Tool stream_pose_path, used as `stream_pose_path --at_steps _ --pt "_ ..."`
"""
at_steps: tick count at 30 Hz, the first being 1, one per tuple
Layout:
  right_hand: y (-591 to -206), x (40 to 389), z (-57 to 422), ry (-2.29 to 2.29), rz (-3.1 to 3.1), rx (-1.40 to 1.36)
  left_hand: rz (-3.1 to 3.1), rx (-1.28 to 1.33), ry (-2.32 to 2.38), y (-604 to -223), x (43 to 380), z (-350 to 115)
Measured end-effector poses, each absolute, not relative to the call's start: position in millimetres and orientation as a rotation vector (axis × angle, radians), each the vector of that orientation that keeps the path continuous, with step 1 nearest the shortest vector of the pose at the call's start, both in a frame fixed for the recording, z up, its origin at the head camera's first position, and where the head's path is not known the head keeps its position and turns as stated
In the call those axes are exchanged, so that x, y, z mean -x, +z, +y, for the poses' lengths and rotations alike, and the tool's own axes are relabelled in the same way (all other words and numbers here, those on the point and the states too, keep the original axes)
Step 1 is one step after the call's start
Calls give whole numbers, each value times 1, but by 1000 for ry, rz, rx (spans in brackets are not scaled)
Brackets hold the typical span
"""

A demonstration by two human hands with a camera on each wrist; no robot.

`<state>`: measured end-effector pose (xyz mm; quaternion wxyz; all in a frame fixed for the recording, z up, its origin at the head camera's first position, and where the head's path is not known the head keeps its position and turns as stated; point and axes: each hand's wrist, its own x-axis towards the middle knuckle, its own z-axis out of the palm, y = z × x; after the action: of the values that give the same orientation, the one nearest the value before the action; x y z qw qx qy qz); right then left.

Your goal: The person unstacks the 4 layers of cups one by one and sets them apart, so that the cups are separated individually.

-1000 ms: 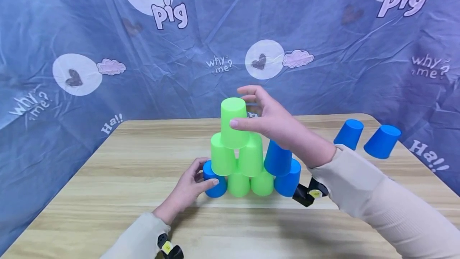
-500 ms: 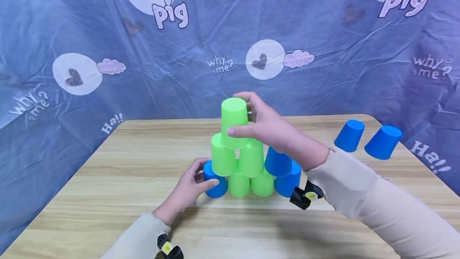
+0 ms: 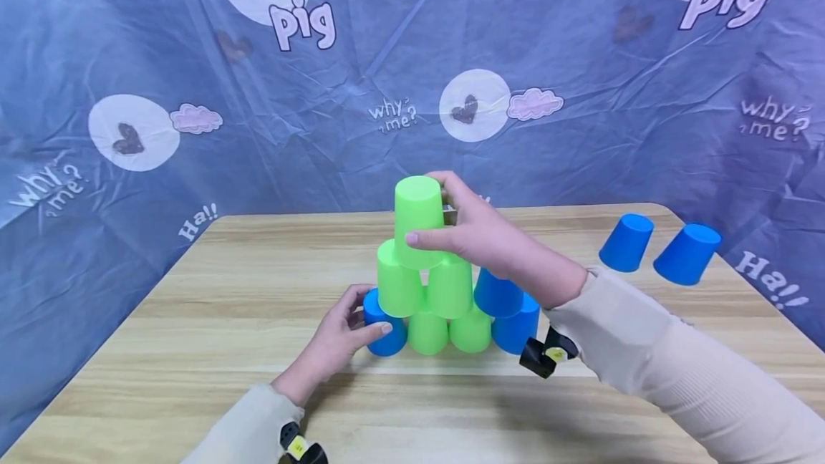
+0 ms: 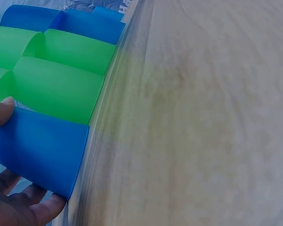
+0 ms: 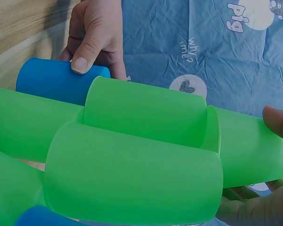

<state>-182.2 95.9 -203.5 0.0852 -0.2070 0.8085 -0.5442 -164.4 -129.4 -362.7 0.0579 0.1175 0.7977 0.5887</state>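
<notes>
Upside-down plastic cups stand stacked as a stepped wall on the wooden table. My left hand grips the blue cup at the left end of the bottom row, thumb on one side and fingers on the other. At the top, my right hand holds a green cup between thumb and fingers. That cup sits over two green cups, the left one and the right one. Beside them in the middle row is a blue cup, partly hidden by my right wrist.
The bottom row also has two green cups and a blue cup at its right end. Further right on the table stand two loose blue cups, one nearer the middle and one nearer the edge. A printed blue cloth hangs behind.
The right hand's fingers have come down and drawn in around the top green cup, and its thumb has slid slightly lower. The left hand and the stack stay as they were.
</notes>
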Motion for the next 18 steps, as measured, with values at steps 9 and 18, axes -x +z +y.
stream_pose_path --at_steps 9,18 --pt "-202 181 96 -1637 2439 590 2418 -345 1780 -365 162 -130" --pt "-192 180 105 -1677 2495 598 2429 -349 1792 -363 163 -129"
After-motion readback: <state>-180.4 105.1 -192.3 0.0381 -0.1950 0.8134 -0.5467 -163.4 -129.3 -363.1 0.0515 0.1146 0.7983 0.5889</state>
